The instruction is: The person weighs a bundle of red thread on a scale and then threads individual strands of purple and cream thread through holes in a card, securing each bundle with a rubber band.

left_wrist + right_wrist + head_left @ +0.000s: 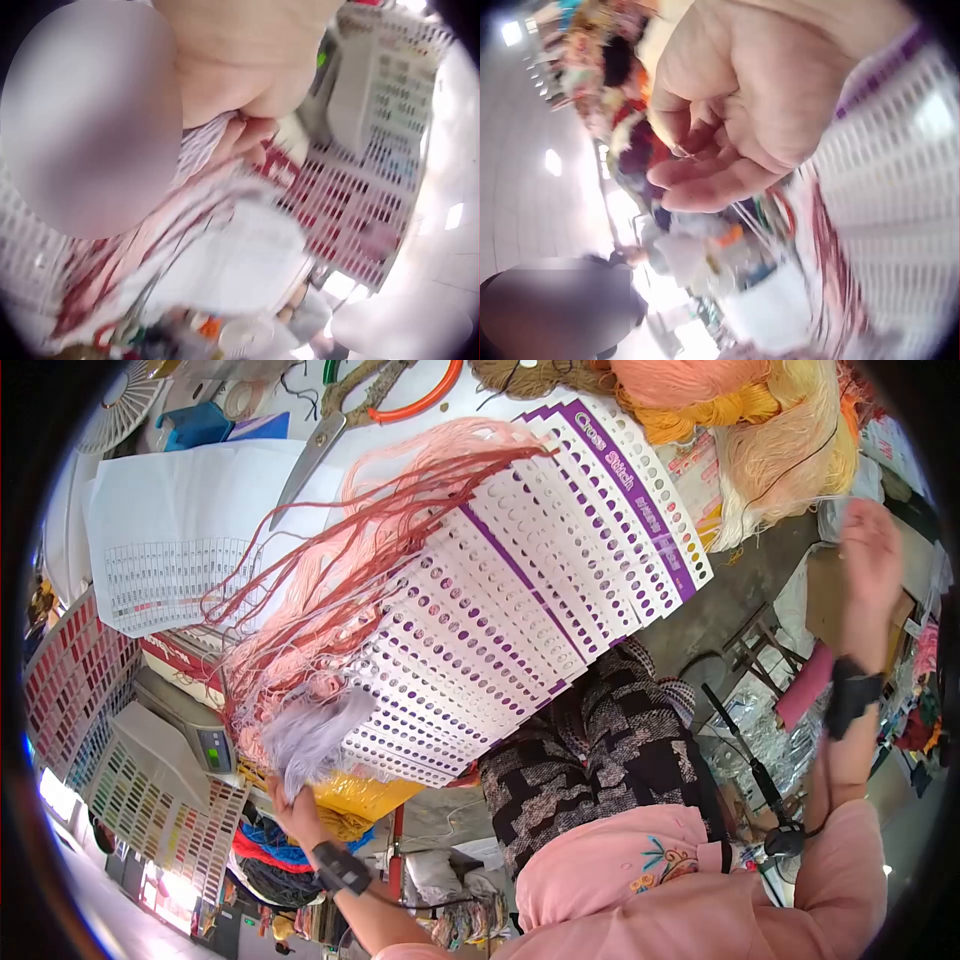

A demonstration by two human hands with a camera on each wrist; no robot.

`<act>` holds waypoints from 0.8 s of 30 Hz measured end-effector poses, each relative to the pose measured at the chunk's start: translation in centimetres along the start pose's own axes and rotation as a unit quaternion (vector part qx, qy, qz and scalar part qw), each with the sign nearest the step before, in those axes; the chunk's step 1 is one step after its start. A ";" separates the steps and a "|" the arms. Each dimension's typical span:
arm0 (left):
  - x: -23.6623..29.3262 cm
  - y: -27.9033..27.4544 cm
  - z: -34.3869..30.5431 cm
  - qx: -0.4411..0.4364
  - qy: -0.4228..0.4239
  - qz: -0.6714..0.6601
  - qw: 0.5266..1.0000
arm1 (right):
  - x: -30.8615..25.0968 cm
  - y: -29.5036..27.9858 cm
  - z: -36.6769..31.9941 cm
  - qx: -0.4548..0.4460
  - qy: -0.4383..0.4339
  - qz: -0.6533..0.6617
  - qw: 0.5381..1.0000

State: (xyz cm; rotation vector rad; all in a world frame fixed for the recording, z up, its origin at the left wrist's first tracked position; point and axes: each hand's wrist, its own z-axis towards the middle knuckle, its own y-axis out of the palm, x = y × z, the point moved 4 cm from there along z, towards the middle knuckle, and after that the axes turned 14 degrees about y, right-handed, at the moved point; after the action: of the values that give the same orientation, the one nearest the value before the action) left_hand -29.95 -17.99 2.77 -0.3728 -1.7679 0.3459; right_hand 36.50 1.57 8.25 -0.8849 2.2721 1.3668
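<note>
My left hand (293, 810) holds a lavender-grey skein of thread (318, 732) at the lower left corner of the stacked, hole-punched "Cross Stitch" cards (610, 485). In the left wrist view its curled fingers (255, 135) close over pale lavender strands (201, 148). Raised far out to the right, beyond the cards, is my right hand (870, 555). The right wrist view shows its thumb and fingers pinching a thin pale thread (686, 154). Dusty-red threads (400, 510) and light pink ones hang from the cards' upper edge, spread across the left side.
Large scissors (325, 445) with an orange handle lie behind the threads, near a printed sheet (190, 540). Orange and cream yarn hanks (740, 410) sit at the back right. A scale (190, 710) and colour charts (75, 670) stand at the left.
</note>
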 end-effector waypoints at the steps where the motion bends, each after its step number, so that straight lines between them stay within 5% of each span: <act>1: 0.2 -0.9 2.0 -0.026 -0.045 -0.106 0.993 | -4.5 -0.9 -0.4 0.028 -0.101 -0.167 0.980; 2: 0.9 0.0 1.1 -0.102 -0.094 -0.175 0.975 | -8.8 -1.8 -0.9 0.076 -0.198 -0.293 0.932; 4: 1.2 5.0 -5.4 -0.311 -0.164 -0.188 0.917 | -4.7 2.7 -0.5 0.065 -0.207 -0.399 0.891; 5: 0.6 7.5 -9.3 -0.378 -0.180 -0.156 0.895 | 0.9 4.2 0.3 0.205 -0.242 -0.580 0.750; 6: -0.2 9.8 -13.5 -0.414 -0.192 -0.113 0.883 | 6.5 7.1 2.1 0.129 -0.150 -0.599 0.776; 7: -1.5 12.5 -17.0 -0.546 -0.296 -0.158 0.768 | 11.7 9.0 3.6 0.051 -0.054 -0.611 0.789; 8: -2.0 14.6 -19.9 -0.575 -0.281 -0.127 0.758 | 16.1 8.5 5.2 0.013 -0.055 -0.587 0.808; 9: -2.2 16.4 -22.8 -0.601 -0.266 -0.096 0.748 | 19.3 9.4 5.9 -0.038 -0.117 -0.553 0.824; 12: -2.7 19.4 -26.9 -0.588 -0.111 0.042 0.800 | 23.7 10.8 6.9 -0.034 -0.216 -0.631 0.744; 14: -3.5 20.7 -27.0 -0.622 -0.002 0.111 0.775 | 25.2 10.3 6.9 -0.008 -0.272 -0.672 0.688; 16: -4.0 21.6 -26.9 -0.639 0.095 0.127 0.753 | 25.3 10.0 6.9 -0.009 -0.261 -0.668 0.697; 19: -3.4 20.9 -26.3 -0.635 0.146 0.109 0.750 | 25.0 9.7 7.0 -0.014 -0.274 -0.672 0.688; 24: -3.0 21.1 -26.5 -0.638 0.050 0.053 0.767 | 25.7 10.3 5.7 -0.094 -0.265 -0.707 0.649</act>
State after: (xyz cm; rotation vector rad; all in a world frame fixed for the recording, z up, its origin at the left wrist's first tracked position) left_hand -2.14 0.67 -2.94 -1.4168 -1.6308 -0.8864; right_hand 10.33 1.56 -2.38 -1.5028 0.4748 0.7965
